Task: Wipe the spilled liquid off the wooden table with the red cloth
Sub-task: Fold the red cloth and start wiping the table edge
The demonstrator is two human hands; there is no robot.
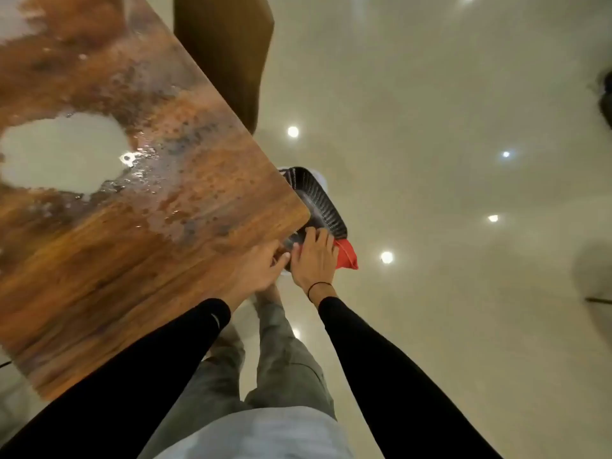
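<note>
The wooden table (99, 260) fills the left of the view, its top streaked with a wet film of spilled liquid (165, 180) that glints near the middle. Just past the table's near right corner, my right hand (314, 260) grips the red cloth (346, 258), of which only a corner shows beyond my fingers. My left hand (261, 273) rests at the table's corner edge, fingers apart, touching the rim of a black ribbed basket (318, 200) held below table height. Most of the cloth is hidden under my right hand.
A brown chair (225, 54) stands behind the table's far edge. The glossy pale floor (430, 127) reflects ceiling lights. My legs (281, 359) stand close to the table corner. A dark object (606, 101) sits at the right edge.
</note>
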